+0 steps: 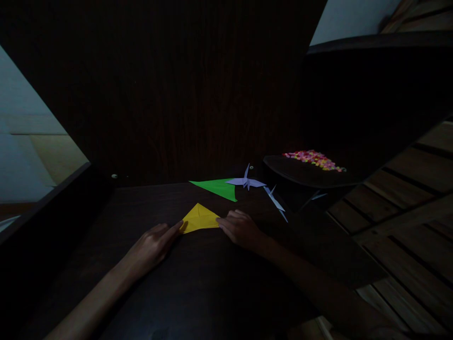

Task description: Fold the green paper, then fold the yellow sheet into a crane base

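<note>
A yellow sheet of origami paper (198, 220), folded to a triangle with its peak pointing away from me, lies on the dark wooden desk (170, 288). A crease runs down its middle. My left hand (154, 243) is closed on the paper's left corner, with a finger stretched along it. At the opposite corner, my right hand (240, 227) pinches the paper between thumb and curled fingers. Just behind the yellow piece is a green sheet of paper (219, 187), pointed at its left end.
A lavender paper crane (247, 182) overlaps the green paper's right end. Beside it lies a pale blue paper crane (274, 199). On a dark ledge (283, 166) at right sits a pile of small colourful pieces (316, 159). A tall dark panel (177, 94) rises behind the desk.
</note>
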The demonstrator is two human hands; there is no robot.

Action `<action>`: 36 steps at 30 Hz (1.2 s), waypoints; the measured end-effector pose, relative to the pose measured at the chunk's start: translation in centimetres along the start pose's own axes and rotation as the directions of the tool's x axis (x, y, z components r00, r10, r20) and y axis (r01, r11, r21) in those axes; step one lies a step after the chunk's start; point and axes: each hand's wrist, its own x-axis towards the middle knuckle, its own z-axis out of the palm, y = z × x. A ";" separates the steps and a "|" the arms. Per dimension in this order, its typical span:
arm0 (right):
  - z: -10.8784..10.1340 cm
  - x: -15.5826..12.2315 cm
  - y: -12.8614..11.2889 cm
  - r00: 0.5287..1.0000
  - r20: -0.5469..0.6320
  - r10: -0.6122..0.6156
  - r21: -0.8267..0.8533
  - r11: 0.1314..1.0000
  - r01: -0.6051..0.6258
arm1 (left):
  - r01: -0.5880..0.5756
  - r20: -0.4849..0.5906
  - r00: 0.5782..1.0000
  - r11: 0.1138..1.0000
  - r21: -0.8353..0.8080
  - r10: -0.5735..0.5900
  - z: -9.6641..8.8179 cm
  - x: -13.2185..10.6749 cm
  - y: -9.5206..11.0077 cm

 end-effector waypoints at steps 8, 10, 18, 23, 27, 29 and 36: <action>0.4 0.1 -0.3 0.999 0.038 -0.015 -0.052 0.998 0.017 | -0.094 0.034 0.995 0.990 0.106 0.091 -1.0 0.6 0.7; 0.5 0.1 -0.4 0.999 0.040 -0.015 -0.059 0.998 0.018 | -0.129 0.043 0.991 0.981 0.143 0.124 -1.3 0.8 0.9; 0.9 -0.2 -0.4 1.000 -0.024 0.014 -0.020 1.000 -0.015 | -0.161 0.030 0.987 0.963 0.215 0.158 -1.2 0.6 0.9; 1.0 -0.1 -0.5 0.989 -0.149 0.018 0.030 0.999 -0.013 | -0.132 0.033 0.991 0.970 0.205 0.128 -1.0 0.6 1.1; 0.7 0.3 -0.8 0.963 -0.269 0.008 0.077 0.997 0.013 | -0.105 0.021 0.994 0.977 0.183 0.103 -0.6 0.3 0.7; 0.6 0.4 -0.8 0.953 -0.303 -0.009 0.088 0.995 0.038 | -0.097 0.030 0.995 0.980 0.173 0.093 -0.5 0.2 0.6; 0.4 0.2 -0.7 0.939 -0.339 -0.066 0.093 0.990 0.103 | -0.050 0.033 0.998 0.997 0.062 0.048 -1.0 0.7 1.4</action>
